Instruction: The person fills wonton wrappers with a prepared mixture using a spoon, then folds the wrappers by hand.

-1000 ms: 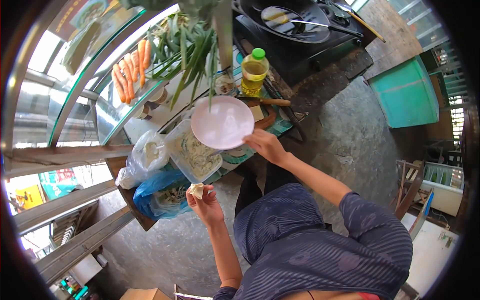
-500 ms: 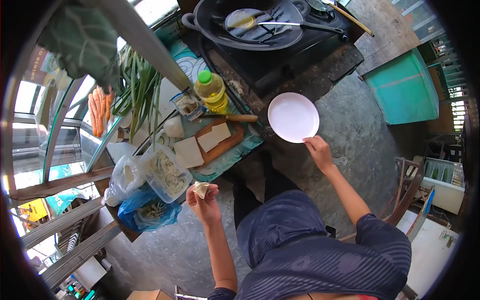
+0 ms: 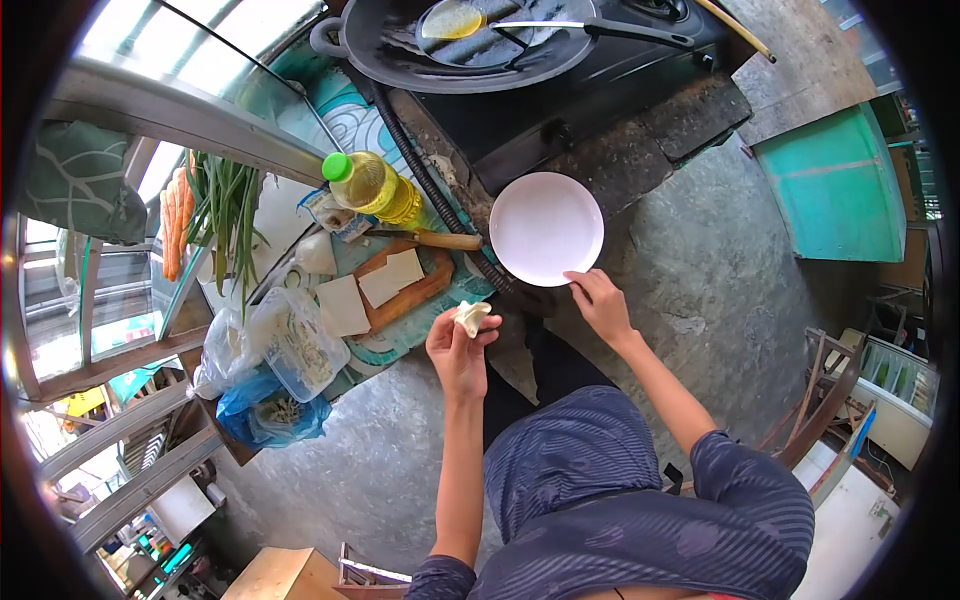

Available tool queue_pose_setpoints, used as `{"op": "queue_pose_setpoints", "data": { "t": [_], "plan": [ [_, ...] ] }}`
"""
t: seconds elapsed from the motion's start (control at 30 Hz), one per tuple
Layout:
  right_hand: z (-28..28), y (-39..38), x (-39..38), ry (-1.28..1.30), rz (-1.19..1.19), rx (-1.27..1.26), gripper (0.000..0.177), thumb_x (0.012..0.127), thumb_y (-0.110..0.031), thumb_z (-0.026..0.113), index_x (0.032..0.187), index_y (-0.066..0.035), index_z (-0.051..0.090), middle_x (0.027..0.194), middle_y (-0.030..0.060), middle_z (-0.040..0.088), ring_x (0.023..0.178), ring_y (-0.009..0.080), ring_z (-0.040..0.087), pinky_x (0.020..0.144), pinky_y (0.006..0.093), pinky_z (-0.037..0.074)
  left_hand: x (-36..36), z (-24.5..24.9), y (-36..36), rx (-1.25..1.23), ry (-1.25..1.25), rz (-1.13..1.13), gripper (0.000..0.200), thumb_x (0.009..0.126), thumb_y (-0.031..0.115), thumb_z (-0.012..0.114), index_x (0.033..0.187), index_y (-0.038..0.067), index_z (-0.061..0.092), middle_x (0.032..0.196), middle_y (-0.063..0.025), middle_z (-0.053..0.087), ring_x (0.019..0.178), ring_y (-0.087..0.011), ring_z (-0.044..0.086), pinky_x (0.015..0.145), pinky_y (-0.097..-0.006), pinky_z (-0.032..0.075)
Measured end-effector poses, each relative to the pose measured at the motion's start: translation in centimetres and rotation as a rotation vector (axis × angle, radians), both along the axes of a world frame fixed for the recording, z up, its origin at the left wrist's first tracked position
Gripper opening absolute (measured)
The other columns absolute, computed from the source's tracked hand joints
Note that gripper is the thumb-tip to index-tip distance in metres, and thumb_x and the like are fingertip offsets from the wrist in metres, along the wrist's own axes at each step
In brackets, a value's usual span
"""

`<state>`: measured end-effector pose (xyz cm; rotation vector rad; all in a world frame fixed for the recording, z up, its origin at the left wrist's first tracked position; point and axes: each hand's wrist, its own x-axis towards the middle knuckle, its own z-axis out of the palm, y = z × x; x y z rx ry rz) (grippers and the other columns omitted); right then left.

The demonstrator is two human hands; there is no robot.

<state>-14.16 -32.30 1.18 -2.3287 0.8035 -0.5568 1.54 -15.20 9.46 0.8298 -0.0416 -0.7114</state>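
Note:
My left hand [image 3: 460, 350] pinches a small folded dumpling [image 3: 471, 318] between its fingertips. With my right hand [image 3: 598, 300] I grip the near rim of a round white plate [image 3: 546, 229], whose visible surface is bare. Left of the plate, a wooden cutting board [image 3: 425, 285] bears square white wrappers [image 3: 391, 278], with another stack [image 3: 343, 306] beside it. The handle of a knife [image 3: 448, 241] lies behind the board. A plastic tub of filling [image 3: 305, 345] sits at the counter's left, by a blue plastic bag [image 3: 270, 410].
A large black wok [image 3: 470, 75] rests on the stove [image 3: 590, 120] at the top, with a ladle inside. An oil bottle [image 3: 375, 190] stands left of the stove. Green onions [image 3: 225, 215] and carrots [image 3: 176, 225] hang farther left. A green panel [image 3: 835, 185] is at right.
My left hand has moved right and up with the dumpling, away from the tub and closer to the plate. The plate remains in my right hand, and the head view has shifted.

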Motion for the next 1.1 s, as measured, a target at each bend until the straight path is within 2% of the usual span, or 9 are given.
{"op": "queue_pose_setpoints", "data": {
  "t": [0.07, 0.27, 0.37, 0.47, 0.63, 0.77, 0.83, 0.97, 1.1],
  "plan": [
    [-0.1, 0.3, 0.0, 0.001, -0.054, 0.010, 0.021, 0.079, -0.006, 0.061, 0.100, -0.008, 0.063, 0.079, 0.0089, 0.064, 0.079, 0.0230, 0.063, 0.066, 0.0352, 0.051, 0.0, -0.6, -1.1, 0.055, -0.003, -0.021, 0.028, 0.087, 0.020, 0.062, 0.110, 0.005, 0.055, 0.098, -0.0125, 0.064, 0.081, -0.0261, 0.067, 0.061, -0.0284, 0.058],
    [0.0, 0.5, -0.2, 0.026, -0.145, 0.151, 0.033, 0.080, -0.007, 0.059, 0.113, -0.012, 0.056, 0.075, 0.0071, 0.064, 0.068, 0.0216, 0.064, 0.063, 0.0335, 0.051, 0.2, -1.7, -4.0, 0.092, -0.014, -0.061, 0.025, 0.089, 0.015, 0.060, 0.109, 0.001, 0.058, 0.101, -0.0132, 0.064, 0.086, -0.0272, 0.067, 0.065, -0.0293, 0.059],
    [0.4, 0.1, -0.1, -0.081, -0.197, 0.386, 0.033, 0.081, -0.008, 0.057, 0.114, -0.010, 0.054, 0.073, 0.0071, 0.063, 0.065, 0.0209, 0.064, 0.061, 0.0323, 0.051, 0.2, -1.9, -5.0, 0.133, -0.030, -0.074, 0.024, 0.089, 0.013, 0.059, 0.109, 0.001, 0.058, 0.102, -0.0138, 0.065, 0.087, -0.0268, 0.067, 0.065, -0.0295, 0.059],
    [1.5, -1.0, -0.1, -0.048, -0.239, 0.478, 0.032, 0.083, -0.009, 0.056, 0.114, -0.009, 0.054, 0.071, 0.0076, 0.061, 0.063, 0.0208, 0.064, 0.060, 0.0317, 0.050, 0.4, -2.1, -5.8, 0.181, -0.075, -0.096, 0.023, 0.088, 0.011, 0.060, 0.108, 0.001, 0.059, 0.100, -0.0132, 0.065, 0.087, -0.0265, 0.067, 0.065, -0.0296, 0.059],
    [3.0, -3.0, 1.1, -0.042, -0.328, 0.359, 0.023, 0.085, -0.012, 0.058, 0.108, -0.008, 0.059, 0.069, 0.0029, 0.058, 0.056, 0.0103, 0.051, 0.053, 0.0257, 0.043, 0.7, -3.2, -6.9, 0.258, -0.145, -0.125, 0.022, 0.087, 0.010, 0.062, 0.107, 0.002, 0.060, 0.100, -0.0121, 0.066, 0.087, -0.0244, 0.067, 0.067, -0.0295, 0.058],
    [5.3, -3.9, 3.9, -0.143, -0.139, 0.536, 0.028, 0.083, -0.009, 0.061, 0.111, -0.010, 0.061, 0.077, 0.0031, 0.061, 0.061, 0.0113, 0.055, 0.056, 0.0242, 0.046, 0.9, -4.8, -8.1, 0.297, -0.128, -0.164, 0.021, 0.086, 0.009, 0.063, 0.106, 0.002, 0.061, 0.100, -0.0121, 0.066, 0.087, -0.0226, 0.067, 0.070, -0.0296, 0.058],
    [6.7, -4.2, 5.2, -0.156, 0.014, 0.607, 0.031, 0.082, -0.008, 0.062, 0.113, -0.011, 0.062, 0.082, 0.0034, 0.064, 0.064, 0.0118, 0.058, 0.058, 0.0239, 0.048, 1.1, -5.5, -8.5, 0.307, -0.103, -0.186, 0.019, 0.086, 0.005, 0.062, 0.104, 0.000, 0.062, 0.098, -0.0105, 0.066, 0.088, -0.0180, 0.066, 0.072, -0.0286, 0.057],
    [6.3, -5.1, 6.4, -0.141, 0.109, 0.597, 0.030, 0.081, -0.009, 0.065, 0.111, -0.010, 0.064, 0.091, 0.0046, 0.067, 0.072, 0.0121, 0.061, 0.061, 0.0252, 0.051, 1.5, -6.3, -9.2, 0.301, -0.102, -0.207, 0.018, 0.086, 0.003, 0.062, 0.103, -0.001, 0.063, 0.097, -0.0093, 0.066, 0.088, -0.0140, 0.064, 0.073, -0.0284, 0.057],
    [5.3, -5.6, 7.4, -0.130, 0.115, 0.629, 0.025, 0.080, -0.010, 0.066, 0.105, -0.007, 0.066, 0.093, 0.0052, 0.068, 0.075, 0.0123, 0.062, 0.062, 0.0254, 0.052, 2.0, -7.1, -9.6, 0.312, -0.131, -0.222, 0.018, 0.086, 0.005, 0.062, 0.103, -0.001, 0.061, 0.096, -0.0095, 0.066, 0.087, -0.0152, 0.065, 0.074, -0.0297, 0.057]
  ]
}}
